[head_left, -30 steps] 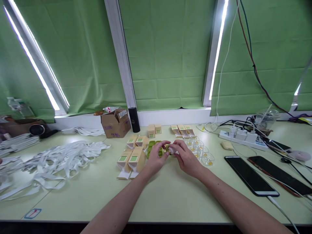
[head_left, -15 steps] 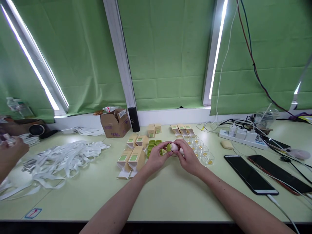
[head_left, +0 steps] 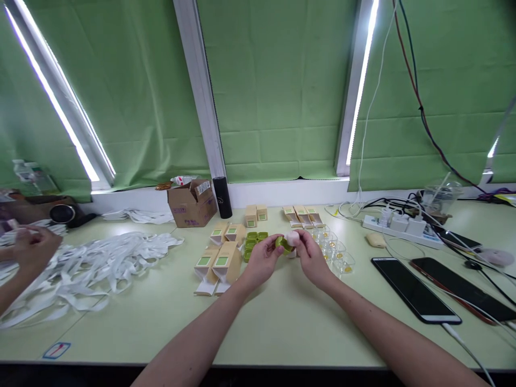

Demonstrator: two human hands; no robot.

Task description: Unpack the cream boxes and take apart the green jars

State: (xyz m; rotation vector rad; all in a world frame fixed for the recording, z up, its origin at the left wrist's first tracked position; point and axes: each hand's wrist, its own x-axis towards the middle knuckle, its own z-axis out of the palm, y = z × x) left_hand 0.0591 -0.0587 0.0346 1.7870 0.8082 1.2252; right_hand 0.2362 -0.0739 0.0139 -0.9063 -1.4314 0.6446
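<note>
My left hand is closed on a small olive-green cup held above the table. In the fingertips of my right hand is a small white rounded piece, right at the cup's upper right edge; what it is made of I cannot tell. Another pale thing lies partly hidden below it between the hands. Behind my left hand several green cups stand in a block. Beside my right hand several clear cups with yellow spots at their bases stand in rows.
Open cardboard boxes with green labels stand left of the hands, more boxes behind. White straps are heaped at left, near another person's hand. Phones, cables and a power strip lie at right.
The white piece has come up and tilted away from the green cup, whose opening now shows more. The other person's hand at the left has moved to the right.
</note>
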